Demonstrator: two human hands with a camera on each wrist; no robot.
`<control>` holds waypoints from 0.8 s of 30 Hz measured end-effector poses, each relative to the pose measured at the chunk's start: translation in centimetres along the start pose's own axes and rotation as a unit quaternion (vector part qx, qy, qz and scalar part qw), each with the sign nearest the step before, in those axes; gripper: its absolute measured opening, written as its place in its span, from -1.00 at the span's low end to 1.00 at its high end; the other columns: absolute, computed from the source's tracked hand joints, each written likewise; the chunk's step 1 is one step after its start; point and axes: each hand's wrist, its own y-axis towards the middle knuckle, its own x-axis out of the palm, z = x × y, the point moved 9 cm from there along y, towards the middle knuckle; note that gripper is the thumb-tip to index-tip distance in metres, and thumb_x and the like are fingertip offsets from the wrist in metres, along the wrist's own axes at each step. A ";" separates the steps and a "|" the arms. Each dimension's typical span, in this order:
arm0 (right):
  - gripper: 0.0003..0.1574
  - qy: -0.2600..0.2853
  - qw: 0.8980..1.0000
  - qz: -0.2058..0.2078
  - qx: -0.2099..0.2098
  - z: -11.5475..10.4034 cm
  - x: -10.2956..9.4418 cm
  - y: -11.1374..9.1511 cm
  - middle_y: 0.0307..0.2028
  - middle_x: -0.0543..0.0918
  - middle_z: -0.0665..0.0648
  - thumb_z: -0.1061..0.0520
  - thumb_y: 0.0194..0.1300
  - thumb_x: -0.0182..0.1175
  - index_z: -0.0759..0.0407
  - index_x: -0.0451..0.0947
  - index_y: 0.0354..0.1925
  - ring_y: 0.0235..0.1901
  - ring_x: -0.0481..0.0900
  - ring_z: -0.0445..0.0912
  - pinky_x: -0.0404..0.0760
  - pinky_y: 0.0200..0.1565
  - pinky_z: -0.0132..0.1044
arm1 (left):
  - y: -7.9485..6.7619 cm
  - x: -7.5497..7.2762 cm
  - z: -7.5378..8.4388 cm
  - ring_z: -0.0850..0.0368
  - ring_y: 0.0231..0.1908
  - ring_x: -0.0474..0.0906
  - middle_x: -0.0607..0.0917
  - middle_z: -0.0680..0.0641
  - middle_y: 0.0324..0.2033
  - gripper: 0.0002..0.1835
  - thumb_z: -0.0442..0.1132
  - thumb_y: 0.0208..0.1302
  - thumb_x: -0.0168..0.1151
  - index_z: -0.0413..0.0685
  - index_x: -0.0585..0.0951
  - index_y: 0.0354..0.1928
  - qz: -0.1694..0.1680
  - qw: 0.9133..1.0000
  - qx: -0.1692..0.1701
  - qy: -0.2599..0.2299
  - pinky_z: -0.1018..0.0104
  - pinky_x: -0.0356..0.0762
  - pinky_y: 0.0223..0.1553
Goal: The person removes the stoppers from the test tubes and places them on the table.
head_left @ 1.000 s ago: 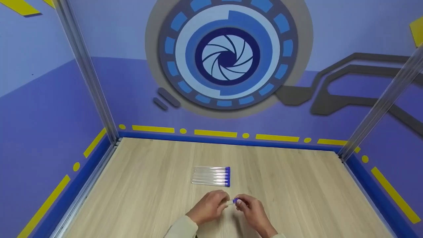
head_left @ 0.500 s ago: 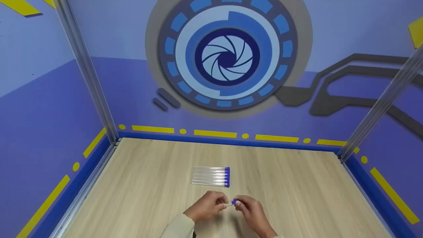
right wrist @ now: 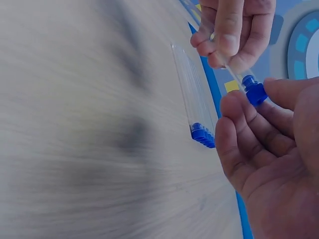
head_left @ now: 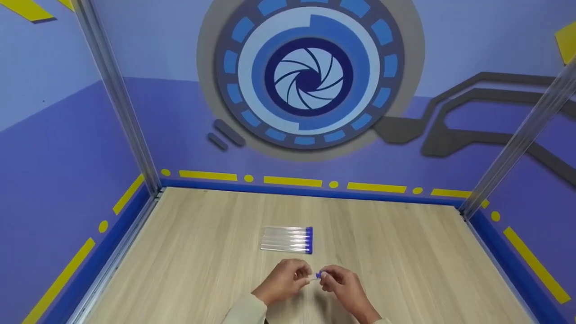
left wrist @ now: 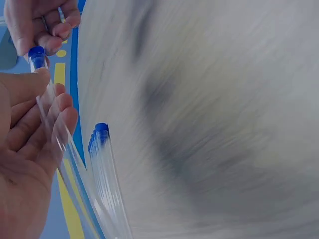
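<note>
My left hand (head_left: 282, 281) pinches a clear test tube (left wrist: 75, 160) between thumb and fingers, just below its top end. The tube runs slantwise across the palm in the left wrist view. At its mouth sits a blue cap (right wrist: 255, 93), its narrower plug visible at the tube's end; how deep it sits I cannot tell. The thumb and fingers of my right hand (head_left: 345, 286) hold this cap. Beyond the hands, several clear tubes with blue caps (head_left: 286, 239) lie side by side on the table, caps to the right.
The wooden tabletop (head_left: 202, 243) extends around the hands and tubes. Blue printed walls (head_left: 180, 135) rise at the back and both sides, with metal posts (head_left: 121, 99) at the rear corners.
The left forefinger and thumb stand slightly further apart than a second ago, and the left hand has shifted a little. The right hand stays on the cap; the row of tubes is unmoved.
</note>
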 end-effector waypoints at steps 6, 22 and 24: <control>-0.73 0.038 0.998 -0.002 0.054 0.7 0.0 0.0 -0.44 0.65 0.02 0.09 0.40 0.10 0.29 0.59 -0.17 -0.43 0.61 -0.18 0.65 -0.31 -0.31 | -0.1 -0.2 1.4 0.42 -0.35 0.49 0.65 0.15 -0.37 -0.86 -0.33 0.18 0.33 0.03 0.66 -0.22 0.022 0.992 0.054 0.114 0.51 0.49 -0.29; -0.77 0.047 0.998 -0.023 0.021 0.1 0.4 -0.1 -0.44 0.63 0.02 0.15 0.40 0.09 0.34 0.55 -0.21 -0.43 0.57 -0.21 0.59 -0.35 -0.40 | -0.2 -0.4 1.5 0.47 -0.45 0.39 0.71 0.12 -0.38 -0.89 -0.31 0.22 0.29 -0.04 0.72 -0.22 -0.007 0.993 0.065 0.094 0.55 0.41 -0.38; -0.77 0.039 0.999 -0.025 0.009 -0.2 0.4 -0.1 -0.42 0.64 0.04 0.16 0.40 0.09 0.34 0.55 -0.20 -0.42 0.57 -0.21 0.59 -0.34 -0.40 | -0.2 -0.5 1.1 0.48 -0.43 0.42 0.72 0.12 -0.37 -0.89 -0.30 0.22 0.29 -0.03 0.72 -0.22 -0.016 0.997 0.047 0.065 0.54 0.43 -0.36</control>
